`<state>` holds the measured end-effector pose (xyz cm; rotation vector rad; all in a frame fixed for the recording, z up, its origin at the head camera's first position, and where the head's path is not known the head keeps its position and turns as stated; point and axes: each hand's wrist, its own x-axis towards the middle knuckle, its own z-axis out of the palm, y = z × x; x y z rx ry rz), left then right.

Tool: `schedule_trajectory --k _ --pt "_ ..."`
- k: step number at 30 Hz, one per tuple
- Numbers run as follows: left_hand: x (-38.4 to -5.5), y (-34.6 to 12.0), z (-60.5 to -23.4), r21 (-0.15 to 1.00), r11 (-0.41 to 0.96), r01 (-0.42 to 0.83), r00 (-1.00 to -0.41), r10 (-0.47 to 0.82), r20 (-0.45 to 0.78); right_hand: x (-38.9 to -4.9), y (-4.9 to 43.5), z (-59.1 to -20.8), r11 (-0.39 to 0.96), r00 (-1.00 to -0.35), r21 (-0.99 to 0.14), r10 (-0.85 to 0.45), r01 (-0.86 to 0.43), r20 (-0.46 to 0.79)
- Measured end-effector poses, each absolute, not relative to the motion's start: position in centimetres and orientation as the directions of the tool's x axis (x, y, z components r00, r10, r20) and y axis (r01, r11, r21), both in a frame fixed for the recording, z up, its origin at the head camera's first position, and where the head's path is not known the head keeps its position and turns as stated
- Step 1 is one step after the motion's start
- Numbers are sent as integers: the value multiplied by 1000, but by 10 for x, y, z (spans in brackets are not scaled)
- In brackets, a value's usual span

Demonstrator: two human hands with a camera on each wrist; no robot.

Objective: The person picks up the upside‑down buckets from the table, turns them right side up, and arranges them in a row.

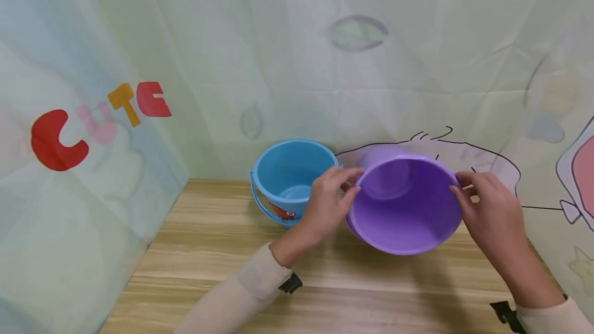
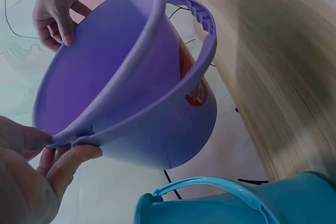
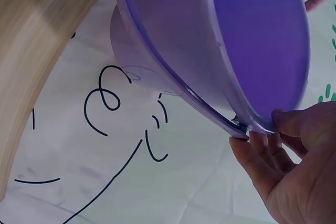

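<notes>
Looks like a kid's play corner or some staged setup rather than a real room: a wood-grain table [image 1: 223, 251] is boxed in by pastel cartoon-print curtains [image 1: 325, 66] with "CUTE" lettering [image 1: 99, 122], and toy-style plastic buckets [image 1: 290, 179] sit on top.

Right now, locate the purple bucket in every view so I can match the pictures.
Head: purple bucket right of centre, tilted, mouth toward the camera, held at its rim by both hands.
Left wrist: fills the centre, handle up.
Right wrist: upper right.
Shared landmark: the wooden table.
</notes>
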<state>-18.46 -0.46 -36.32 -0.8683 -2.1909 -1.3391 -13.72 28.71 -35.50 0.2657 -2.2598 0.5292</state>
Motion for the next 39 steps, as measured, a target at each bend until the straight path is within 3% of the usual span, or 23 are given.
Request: schedule_trajectory --k 9,14,21,33,39 --pt "-193 -8 -357 660 348 665 -747 320 584 -145 285 -351 898 -660 -264 -37 -351 750" --pt "-200 -9 -352 710 369 600 -798 333 502 -152 287 -352 898 -672 -256 -56 -356 739" --pt "-209 -6 -345 825 344 449 -879 338 337 -161 294 -352 909 -747 -261 -78 -326 660" --pt "-226 4 -333 893 378 244 -939 323 120 -181 304 -347 911 -846 -272 -133 -309 516" --pt "-235 6 -334 898 403 179 -947 319 45 -190 305 -344 914 -911 -301 -143 -272 388"
